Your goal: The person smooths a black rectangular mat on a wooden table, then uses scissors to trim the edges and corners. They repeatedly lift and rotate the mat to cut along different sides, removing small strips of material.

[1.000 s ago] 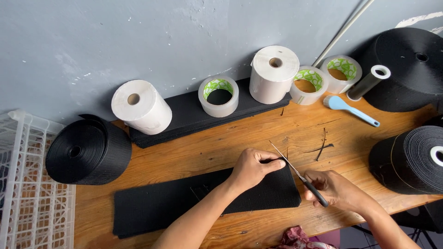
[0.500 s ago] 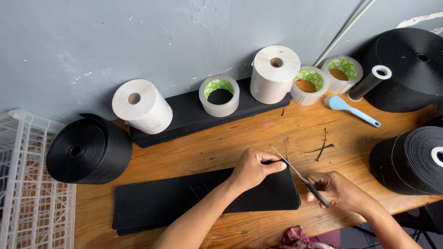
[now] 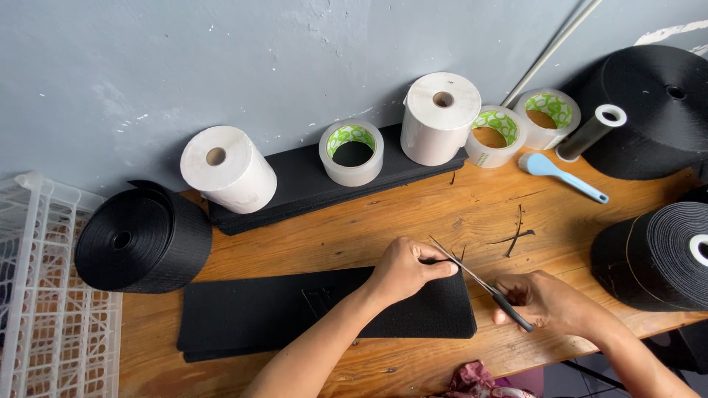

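Observation:
A long black fabric strip (image 3: 295,313) lies flat near the front of the wooden table (image 3: 354,228). My left hand (image 3: 405,269) pinches its upper right corner. My right hand (image 3: 542,302) grips the black handles of a pair of scissors (image 3: 476,280), whose thin blades point up and left and meet the strip's right end beside my left fingers. A few thin black offcuts (image 3: 516,234) lie on the wood just beyond.
Along the grey wall stand two white paper rolls (image 3: 228,169) (image 3: 441,118), three clear tape rolls (image 3: 352,151), a blue scoop (image 3: 564,175) and a black slab (image 3: 310,188). Large black webbing rolls sit left (image 3: 140,239) and right (image 3: 660,254) (image 3: 653,110). A white crate (image 3: 44,309) is at far left.
Hardly anything differs: both hands and the scissors stay at the strip's right end, with only a slight shift of the view.

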